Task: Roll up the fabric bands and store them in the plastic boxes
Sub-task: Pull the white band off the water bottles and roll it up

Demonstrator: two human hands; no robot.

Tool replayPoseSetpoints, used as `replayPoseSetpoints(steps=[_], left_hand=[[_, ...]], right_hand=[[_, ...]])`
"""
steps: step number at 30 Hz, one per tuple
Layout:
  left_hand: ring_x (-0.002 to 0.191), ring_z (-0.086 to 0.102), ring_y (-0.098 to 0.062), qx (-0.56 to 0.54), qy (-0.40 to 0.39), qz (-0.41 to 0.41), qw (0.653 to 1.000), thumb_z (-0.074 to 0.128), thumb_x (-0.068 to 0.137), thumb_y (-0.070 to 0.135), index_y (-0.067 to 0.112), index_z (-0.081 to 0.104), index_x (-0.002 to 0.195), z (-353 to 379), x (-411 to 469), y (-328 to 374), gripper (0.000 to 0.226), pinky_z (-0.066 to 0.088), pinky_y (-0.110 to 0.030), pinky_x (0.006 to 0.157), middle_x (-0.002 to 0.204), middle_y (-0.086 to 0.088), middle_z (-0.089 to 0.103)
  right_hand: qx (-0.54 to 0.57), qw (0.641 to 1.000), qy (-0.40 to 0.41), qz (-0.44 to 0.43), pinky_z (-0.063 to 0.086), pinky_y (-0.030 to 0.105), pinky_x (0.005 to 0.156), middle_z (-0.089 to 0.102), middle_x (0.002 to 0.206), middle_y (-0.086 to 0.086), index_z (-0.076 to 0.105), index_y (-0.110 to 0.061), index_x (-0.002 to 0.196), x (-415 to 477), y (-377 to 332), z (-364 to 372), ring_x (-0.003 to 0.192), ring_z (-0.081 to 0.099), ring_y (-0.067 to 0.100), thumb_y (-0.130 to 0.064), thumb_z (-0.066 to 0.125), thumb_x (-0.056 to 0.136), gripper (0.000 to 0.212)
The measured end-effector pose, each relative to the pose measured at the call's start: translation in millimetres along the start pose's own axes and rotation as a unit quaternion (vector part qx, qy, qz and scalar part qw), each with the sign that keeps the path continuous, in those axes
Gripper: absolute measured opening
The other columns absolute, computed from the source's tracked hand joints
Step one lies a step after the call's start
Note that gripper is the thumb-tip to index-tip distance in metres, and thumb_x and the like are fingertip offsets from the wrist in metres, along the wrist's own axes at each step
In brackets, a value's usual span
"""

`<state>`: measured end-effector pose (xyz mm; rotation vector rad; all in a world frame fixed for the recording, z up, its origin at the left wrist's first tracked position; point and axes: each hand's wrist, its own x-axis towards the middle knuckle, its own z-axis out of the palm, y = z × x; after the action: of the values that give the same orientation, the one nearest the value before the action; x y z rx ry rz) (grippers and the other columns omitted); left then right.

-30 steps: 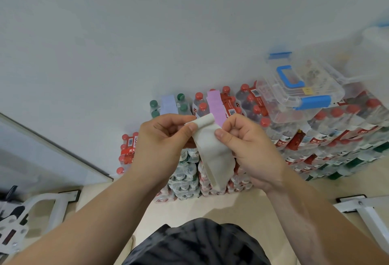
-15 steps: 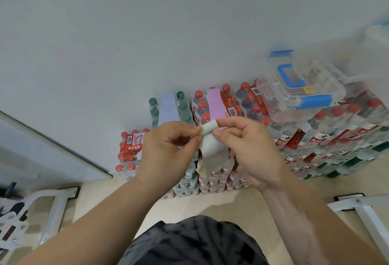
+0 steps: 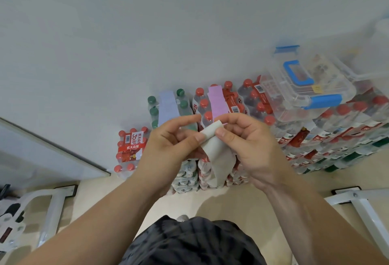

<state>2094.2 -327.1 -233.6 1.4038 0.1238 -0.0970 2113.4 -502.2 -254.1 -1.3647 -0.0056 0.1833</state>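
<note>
- White fabric band [image 3: 217, 151]: I saw its top end rolled, tail hanging loose and creased.
- My left hand [image 3: 170, 144] and right hand [image 3: 246, 140] pinched that roll.

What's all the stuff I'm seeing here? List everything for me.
White fabric band: one, partly rolled at the top, tail hanging down, held between both hands.
Lilac band: one, lying on the bottle packs.
Pale blue band: one, lying on the bottle packs, left of the lilac one.
Plastic box: one in clear view, transparent with blue handle and latches, on the packs at right.
Bottle packs: many, red and green caps, stacked against the wall.
White metal frames: two, on the floor, left and right.
Left hand: pinches the roll.
Right hand: pinches the roll.
</note>
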Motion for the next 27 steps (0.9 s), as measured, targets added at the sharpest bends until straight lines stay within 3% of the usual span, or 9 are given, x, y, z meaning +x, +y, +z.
replayPoseSetpoints(steps=[2,4,6,9,14,18,21,24,27], left_hand=[[0.08,0.071,-0.04,0.002,-0.02,-0.038,0.999,0.073,0.077,0.016,0.006,0.074,0.111,-8,6,-1,0.036,0.061,-0.044,0.075,0.094,-0.023,0.075],[0.083,0.072,-0.043,0.029,-0.011,-0.027,0.999,0.071,0.084,0.006,0.004,0.076,0.106,-17,13,-1,0.022,0.061,-0.047,0.078,0.093,-0.022,0.076],[0.078,0.074,-0.035,0.047,0.014,-0.004,0.999,0.071,0.086,-0.003,0.012,0.08,0.096,-27,21,0,0.02,0.061,-0.042,0.074,0.087,-0.018,0.077],[0.075,0.075,-0.031,0.099,0.04,0.029,0.994,0.075,0.085,0.001,0.028,0.081,0.09,-41,33,2,0.028,0.063,-0.043,0.071,0.082,-0.011,0.077],[0.074,0.073,-0.031,0.149,0.025,0.063,0.986,0.079,0.084,0.01,0.045,0.078,0.089,-66,57,1,0.035,0.061,-0.053,0.073,0.078,-0.003,0.076],[0.073,0.072,-0.031,0.122,0.018,0.054,0.991,0.081,0.081,0.006,0.036,0.079,0.086,-71,68,0,0.03,0.062,-0.05,0.075,0.075,-0.005,0.074],[0.064,0.069,-0.017,0.107,-0.004,0.062,0.992,0.083,0.075,0.004,0.028,0.078,0.084,-71,72,2,0.026,0.062,-0.038,0.07,0.071,-0.002,0.072],[0.068,0.071,-0.018,0.074,-0.049,0.056,0.994,0.086,0.065,0.008,0.016,0.076,0.084,-66,80,3,0.023,0.061,-0.032,0.068,0.075,-0.006,0.074],[0.07,0.069,-0.03,0.087,-0.083,0.069,0.99,0.093,0.057,0.012,0.025,0.074,0.103,-49,92,-3,0.052,0.061,-0.039,0.07,0.076,-0.015,0.071]], right_hand=[[-0.013,1.0,-0.005,-0.008,0.055,0.022,0.073,0.076,0.083,-0.001,0.071,-0.014,0.105,5,0,7,0.08,0.067,0.011,-0.002,0.065,0.092,0.018],[-0.03,1.0,-0.003,-0.005,0.056,0.023,0.072,0.077,0.084,0.001,0.071,-0.016,0.108,10,-1,17,0.079,0.069,0.012,-0.003,0.065,0.092,0.021],[-0.048,0.999,-0.003,0.017,0.057,0.033,0.076,0.079,0.09,0.006,0.068,-0.018,0.117,17,-2,27,0.085,0.071,0.019,-0.007,0.067,0.092,0.027],[-0.086,0.995,-0.002,0.046,0.057,0.041,0.083,0.079,0.091,0.005,0.063,-0.026,0.125,30,-4,40,0.092,0.073,0.024,-0.015,0.073,0.09,0.038],[-0.115,0.99,0.072,0.03,0.058,0.03,0.066,0.077,0.08,0.001,0.075,-0.027,0.103,52,-4,66,0.074,0.073,0.014,-0.02,0.076,0.087,0.018],[-0.117,0.989,0.083,0.029,0.062,0.039,0.072,0.077,0.085,0.011,0.077,-0.022,0.092,69,-4,73,0.078,0.075,0.024,-0.016,0.078,0.086,0.008],[-0.099,0.993,0.048,0.041,0.062,0.032,0.075,0.078,0.088,0.012,0.076,-0.016,0.092,79,-9,67,0.078,0.073,0.015,-0.008,0.074,0.086,0.01],[-0.069,0.996,-0.011,0.06,0.061,0.026,0.075,0.078,0.083,0.007,0.075,-0.009,0.092,89,-13,48,0.078,0.071,0.012,-0.002,0.071,0.086,0.01],[-0.1,0.989,-0.082,0.076,0.057,0.024,0.071,0.077,0.08,0.001,0.076,-0.01,0.094,102,-16,18,0.075,0.069,0.011,-0.005,0.072,0.086,0.011]])
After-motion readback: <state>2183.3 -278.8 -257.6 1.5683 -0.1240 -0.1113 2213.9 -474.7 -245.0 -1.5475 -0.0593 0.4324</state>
